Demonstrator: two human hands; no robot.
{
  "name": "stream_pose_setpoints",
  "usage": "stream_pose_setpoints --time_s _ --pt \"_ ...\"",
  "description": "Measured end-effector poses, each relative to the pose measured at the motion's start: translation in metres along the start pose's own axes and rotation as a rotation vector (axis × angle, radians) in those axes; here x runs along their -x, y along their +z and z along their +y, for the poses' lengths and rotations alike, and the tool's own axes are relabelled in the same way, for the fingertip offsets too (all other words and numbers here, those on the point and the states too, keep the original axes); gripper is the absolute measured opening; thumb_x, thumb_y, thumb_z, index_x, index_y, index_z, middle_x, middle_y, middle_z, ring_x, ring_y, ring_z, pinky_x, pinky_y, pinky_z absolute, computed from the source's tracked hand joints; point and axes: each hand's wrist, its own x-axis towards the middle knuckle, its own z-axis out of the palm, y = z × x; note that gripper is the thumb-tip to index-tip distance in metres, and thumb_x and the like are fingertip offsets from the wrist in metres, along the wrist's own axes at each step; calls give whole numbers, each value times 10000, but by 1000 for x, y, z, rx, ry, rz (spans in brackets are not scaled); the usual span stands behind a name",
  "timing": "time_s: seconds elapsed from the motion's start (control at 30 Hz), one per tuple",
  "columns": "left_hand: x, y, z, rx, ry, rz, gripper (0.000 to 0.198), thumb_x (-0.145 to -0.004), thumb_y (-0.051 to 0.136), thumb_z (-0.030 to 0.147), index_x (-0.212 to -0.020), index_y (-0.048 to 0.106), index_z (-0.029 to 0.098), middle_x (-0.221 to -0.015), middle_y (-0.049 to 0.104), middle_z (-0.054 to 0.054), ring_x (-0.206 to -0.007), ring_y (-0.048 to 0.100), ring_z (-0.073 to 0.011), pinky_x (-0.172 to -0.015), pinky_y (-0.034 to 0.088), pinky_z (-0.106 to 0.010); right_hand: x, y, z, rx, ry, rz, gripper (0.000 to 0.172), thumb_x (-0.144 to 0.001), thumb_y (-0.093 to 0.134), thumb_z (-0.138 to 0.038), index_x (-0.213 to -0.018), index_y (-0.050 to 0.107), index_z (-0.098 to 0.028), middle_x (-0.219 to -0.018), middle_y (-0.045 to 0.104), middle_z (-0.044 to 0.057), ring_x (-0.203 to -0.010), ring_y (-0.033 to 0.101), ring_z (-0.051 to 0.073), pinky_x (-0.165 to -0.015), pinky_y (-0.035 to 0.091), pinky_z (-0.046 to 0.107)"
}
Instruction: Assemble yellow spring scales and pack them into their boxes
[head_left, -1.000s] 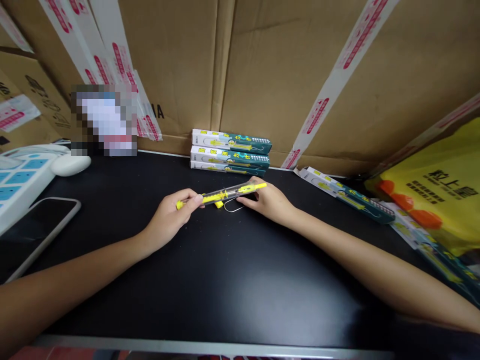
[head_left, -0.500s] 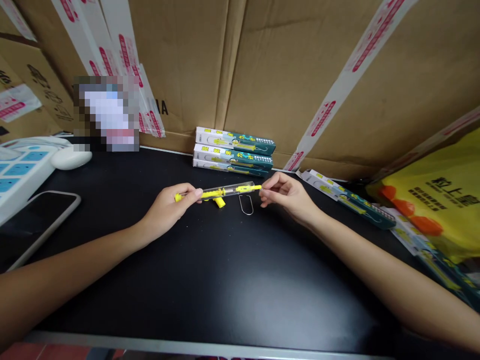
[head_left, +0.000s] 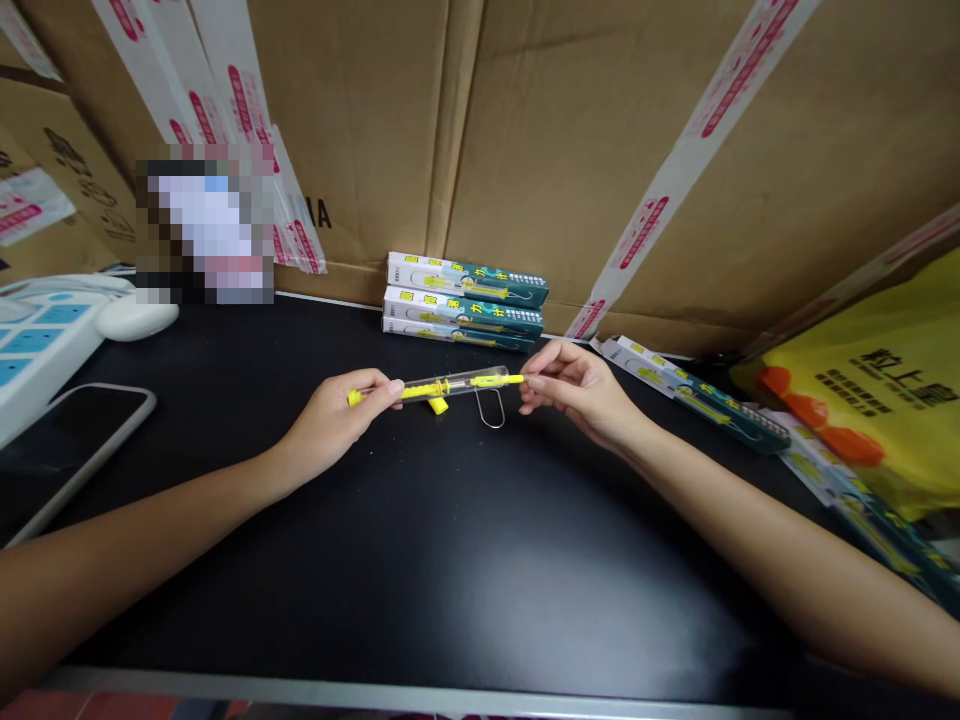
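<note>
Held nearly level above the black table is a clear tubular spring scale (head_left: 457, 384) with yellow parts inside. My left hand (head_left: 341, 415) is closed around its left end, thumb on top. At the right end, a yellow rod (head_left: 512, 379) sticks out of the tube, and the fingertips of my right hand (head_left: 574, 388) pinch its tip. A small metal piece at that pinch is mostly hidden by the fingers. Below the tube lie a yellow plastic cap-like piece (head_left: 438, 405) and a bent metal wire loop (head_left: 491, 410), partly covered by the tube.
Printed boxes (head_left: 463, 305) are stacked at the back against large cardboard (head_left: 360, 120). More printed boxes (head_left: 694, 395) lie at the right beside a yellow bag (head_left: 862, 380). At left are a phone (head_left: 71, 450), a power strip (head_left: 52, 345) and a white rounded object (head_left: 139, 315).
The view has shifted slightly. My right hand sits a touch farther right relative to the tube, with slightly more of the rod end showing. Both hands keep their hold.
</note>
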Motion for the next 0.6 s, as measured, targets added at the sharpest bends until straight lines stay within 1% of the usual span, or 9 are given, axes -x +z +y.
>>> stream_pose_setpoints --time_s 0.2,0.43,0.6 --pt "1 0 -1 27 -28 -17 341 -880 515 474 -763 608 168 -457 304 84 -393 278 -68 -391 208 -203 0 0 1 14 6 -4 218 -716 787 -256 -796 603 -171 -721 663 -7 -621 643 107 -581 614 270" --pt "0 1 0 -25 33 -18 339 -867 526 467 -737 613 166 -473 330 75 -418 281 -75 -406 222 -220 2 6 0 18 22 -10 224 -703 799 -256 -788 610 -169 -719 663 -3 -629 644 111 -584 617 276" --pt "0 0 -2 -45 44 -37 338 -868 519 464 -735 610 167 -460 330 78 -414 279 -75 -416 232 -222 5 13 -2 44 8 -36 212 -715 790 -251 -793 613 -164 -692 661 -4 -599 635 106 -562 602 261"
